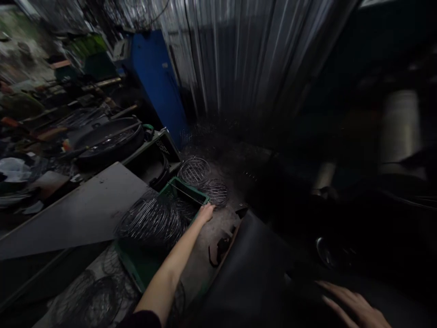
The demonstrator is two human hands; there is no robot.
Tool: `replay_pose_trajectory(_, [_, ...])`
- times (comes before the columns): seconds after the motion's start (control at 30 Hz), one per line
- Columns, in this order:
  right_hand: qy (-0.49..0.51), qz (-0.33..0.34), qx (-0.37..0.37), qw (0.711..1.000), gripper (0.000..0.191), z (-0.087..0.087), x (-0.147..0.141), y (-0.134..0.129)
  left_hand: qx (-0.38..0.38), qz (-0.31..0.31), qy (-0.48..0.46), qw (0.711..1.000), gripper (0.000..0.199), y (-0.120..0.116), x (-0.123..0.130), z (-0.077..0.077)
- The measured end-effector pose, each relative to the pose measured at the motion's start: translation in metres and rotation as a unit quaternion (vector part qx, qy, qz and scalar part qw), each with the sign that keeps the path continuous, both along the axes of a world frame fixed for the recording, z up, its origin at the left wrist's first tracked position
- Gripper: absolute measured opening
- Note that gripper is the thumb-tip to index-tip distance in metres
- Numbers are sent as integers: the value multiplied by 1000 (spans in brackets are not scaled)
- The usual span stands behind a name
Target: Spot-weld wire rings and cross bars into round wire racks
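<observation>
My left hand (206, 212) reaches far forward, its fingers closed at the right corner of a green plastic crate (191, 187). A thin, light line like a rod runs across the crate's top towards this hand. Inside the crate and heaped at its near end are many round wire grilles (153, 221); blur hides their detail. My right hand (355, 303) is low at the right, fingers stretched out and apart, with nothing seen in it. It is close to a dark surface, but I cannot tell whether it touches.
More round wire grilles (195, 171) lie on the floor beyond the crate. A grey board (82, 212) and a large black pan (109, 139) are on the left. Behind stand a blue cabinet (155, 77) and a corrugated metal wall (235, 50). A dark panel (252, 269) slants at front right.
</observation>
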State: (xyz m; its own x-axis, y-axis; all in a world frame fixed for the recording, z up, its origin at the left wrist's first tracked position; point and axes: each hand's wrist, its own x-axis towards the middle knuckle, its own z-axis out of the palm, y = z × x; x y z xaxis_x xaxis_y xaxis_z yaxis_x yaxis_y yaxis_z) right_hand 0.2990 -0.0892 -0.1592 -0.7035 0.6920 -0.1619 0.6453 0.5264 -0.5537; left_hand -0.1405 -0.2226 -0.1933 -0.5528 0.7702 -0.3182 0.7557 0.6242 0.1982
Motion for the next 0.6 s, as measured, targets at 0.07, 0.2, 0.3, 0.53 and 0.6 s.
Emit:
replay_pose_trajectory(0.07, [-12, 1, 4, 1000, 41, 12, 1, -5, 37, -42, -15, 998, 31, 5, 30, 11])
replay_pose_trajectory(0.2, [14, -41, 23, 999, 37, 47, 4, -4, 152, -129, -16, 980, 38, 40, 73, 55])
replay_pose_trajectory(0.3, [23, -88, 43, 995, 33, 64, 12, 23, 366, -145, -76, 916, 32, 78, 103, 92])
replay_pose_trajectory(0.53, [100, -191, 201, 955, 30, 90, 37, 92, 427, -254, -97, 863, 26, 93, 195, 101])
replay_pose_trajectory(0.6, [160, -240, 268, 919, 29, 114, 42, 133, 401, -239, -134, 874, 28, 91, 204, 70])
